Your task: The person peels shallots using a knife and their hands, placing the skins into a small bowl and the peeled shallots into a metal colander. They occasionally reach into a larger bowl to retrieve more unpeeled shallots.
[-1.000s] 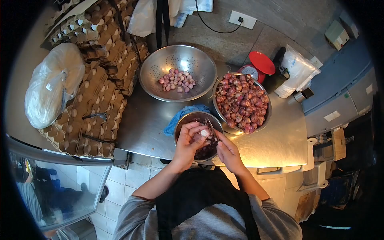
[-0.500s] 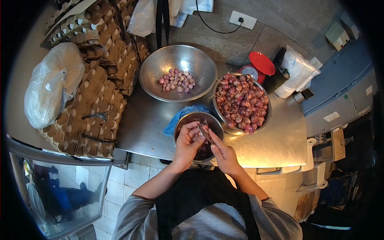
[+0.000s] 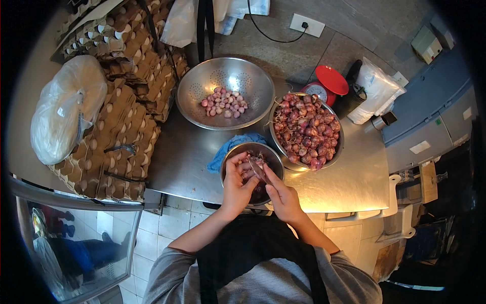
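Over a steel bowl [image 3: 275, 163] with dark reddish peels inside, both my hands work close together. My right hand [image 3: 284, 198] is closed around a small knife [image 3: 257, 171], whose blade points up and left toward the left fingers. My left hand [image 3: 236, 188] has its fingers curled around a small shallot [image 3: 246, 171], mostly hidden by them. Behind the bowl lies a blue cloth [image 3: 220, 156]. A large colander [image 3: 188, 96] at the back holds peeled shallots [image 3: 224, 103]. To the right, another steel bowl [image 3: 340, 147] is heaped with unpeeled red shallots [image 3: 307, 129].
Stacked egg trays [image 3: 114, 147] and a tied plastic bag [image 3: 68, 109] stand at the left. A red kitchen scale [image 3: 331, 81] and a white plastic package [image 3: 374, 91] are at the back right. The steel table [image 3: 349, 190] ends just before my body. A glass door [image 3: 81, 248] is lower left.
My left fingers have shifted slightly around the shallot, and the knife blade has turned a little. Reflected legs in the glass door have moved. Bowls and colander stay put.
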{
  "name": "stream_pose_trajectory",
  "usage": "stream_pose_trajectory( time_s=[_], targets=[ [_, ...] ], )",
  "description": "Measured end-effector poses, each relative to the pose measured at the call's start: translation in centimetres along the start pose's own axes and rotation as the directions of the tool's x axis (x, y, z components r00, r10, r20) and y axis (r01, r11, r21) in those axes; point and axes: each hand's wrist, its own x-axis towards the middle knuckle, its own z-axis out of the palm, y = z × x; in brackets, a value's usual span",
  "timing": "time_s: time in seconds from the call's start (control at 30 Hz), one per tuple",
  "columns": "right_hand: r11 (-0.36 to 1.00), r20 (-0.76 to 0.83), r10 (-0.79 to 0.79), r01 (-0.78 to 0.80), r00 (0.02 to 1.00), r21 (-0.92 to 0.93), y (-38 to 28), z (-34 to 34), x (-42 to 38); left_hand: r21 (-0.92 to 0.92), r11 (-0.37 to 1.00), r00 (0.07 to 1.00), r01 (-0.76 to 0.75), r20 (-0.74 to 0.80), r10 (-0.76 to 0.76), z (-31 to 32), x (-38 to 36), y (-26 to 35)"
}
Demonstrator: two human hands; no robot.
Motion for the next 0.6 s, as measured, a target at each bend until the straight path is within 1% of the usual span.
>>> stream_pose_trajectory(
  time_s=[0.07,0.17,0.23,0.3,0.47,0.53,0.6],
  targets=[
    [0.998,-0.021,-0.024,0.022,0.999,-0.065,-0.3,0.0,0.0,0.013,1.000,1.000,-0.021,0.003,0.021,-0.1,0.0,-0.1],
    [0.994,-0.054,-0.016,0.022,0.998,0.104,0.4,0.3,0.2,0.001,1.000,1.000,0.000,0.001,0.000,-0.3,-0.1,-0.4],
    [0.949,-0.044,0.096,-0.078,0.994,0.304,1.4,0.8,0.1,-0.017,1.000,1.000,-0.016,0.013,0.016,-0.2,-0.1,-0.2],
    [0.892,-0.023,0.177,-0.150,0.984,0.427,1.7,0.7,0.1,-0.055,0.998,1.000,-0.004,0.017,0.005,-0.2,-0.2,0.0],
    [0.832,0.011,0.282,-0.250,0.959,0.495,1.1,-0.3,0.6,-0.167,0.978,0.992,0.123,0.026,-0.120,-0.3,-0.2,0.8],
    [0.789,0.051,0.330,-0.305,0.943,0.533,0.2,-0.4,0.4,-0.163,0.978,0.991,0.130,0.009,-0.130,-0.5,-0.1,0.8],
    [0.790,0.072,0.293,-0.284,0.953,0.544,0.0,-0.1,0.1,-0.166,0.977,0.991,0.131,-0.006,-0.133,-0.6,0.0,0.6]
  ],
)
